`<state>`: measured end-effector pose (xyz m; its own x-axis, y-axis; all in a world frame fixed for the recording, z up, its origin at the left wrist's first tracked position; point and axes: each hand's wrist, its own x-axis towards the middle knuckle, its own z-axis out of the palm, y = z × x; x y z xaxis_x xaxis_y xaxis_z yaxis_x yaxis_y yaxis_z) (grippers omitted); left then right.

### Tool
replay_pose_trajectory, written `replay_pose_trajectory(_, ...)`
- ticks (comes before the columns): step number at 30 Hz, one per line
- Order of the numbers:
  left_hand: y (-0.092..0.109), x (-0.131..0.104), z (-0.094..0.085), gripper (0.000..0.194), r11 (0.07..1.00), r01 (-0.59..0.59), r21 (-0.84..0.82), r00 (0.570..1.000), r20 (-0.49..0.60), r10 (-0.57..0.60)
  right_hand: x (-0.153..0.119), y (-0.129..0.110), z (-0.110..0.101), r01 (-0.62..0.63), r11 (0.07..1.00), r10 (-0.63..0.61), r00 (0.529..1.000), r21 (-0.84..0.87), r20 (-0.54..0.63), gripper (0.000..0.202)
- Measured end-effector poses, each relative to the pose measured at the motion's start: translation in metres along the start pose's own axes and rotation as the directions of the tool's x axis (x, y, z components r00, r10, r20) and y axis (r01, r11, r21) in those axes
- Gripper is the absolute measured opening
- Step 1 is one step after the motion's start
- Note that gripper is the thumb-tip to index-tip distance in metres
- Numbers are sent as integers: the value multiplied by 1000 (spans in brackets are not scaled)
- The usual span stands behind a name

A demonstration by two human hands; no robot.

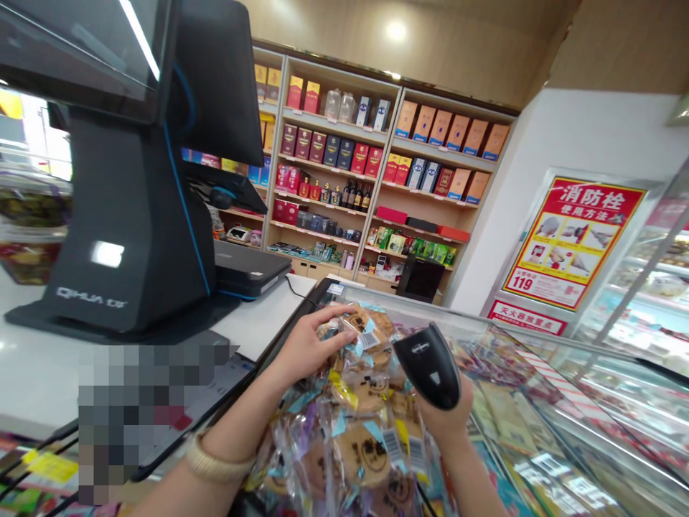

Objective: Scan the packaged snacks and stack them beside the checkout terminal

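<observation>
My left hand [317,343], a beaded bracelet on its wrist, grips a packaged biscuit [370,321] by its left side, thumb in front. A white barcode label on the clear wrapper faces me. My right hand [449,413] is wrapped round the handle of a black barcode scanner [429,368], and the scanner hides most of its fingers. The scanner's head points left at the held biscuit, a small gap away. Below both hands lies a heap of more wrapped biscuits [362,452], some with barcodes and blue or yellow printing.
At left a black cash register [123,215] stands on a white counter [280,316]. Glass display cases [565,402] with packaged goods run along the right. Shelves [336,169] of boxes and bottles line the back, and a red and yellow sign [575,240] hangs on the wall.
</observation>
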<state>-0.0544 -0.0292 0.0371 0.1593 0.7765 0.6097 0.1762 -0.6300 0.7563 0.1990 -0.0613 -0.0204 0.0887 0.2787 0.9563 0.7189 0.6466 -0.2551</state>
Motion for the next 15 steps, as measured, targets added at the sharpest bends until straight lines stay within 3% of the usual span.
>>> replay_pose_trajectory(9,-4,1,-1,48,994,-102,-46,986,-134,95,4,-5,-1,63,998,-63,998,-6,-30,32)
replay_pose_trajectory(15,-7,-2,4,51,966,-224,-131,919,-360,164,8,-11,-4,127,992,-127,992,-5,-7,25)
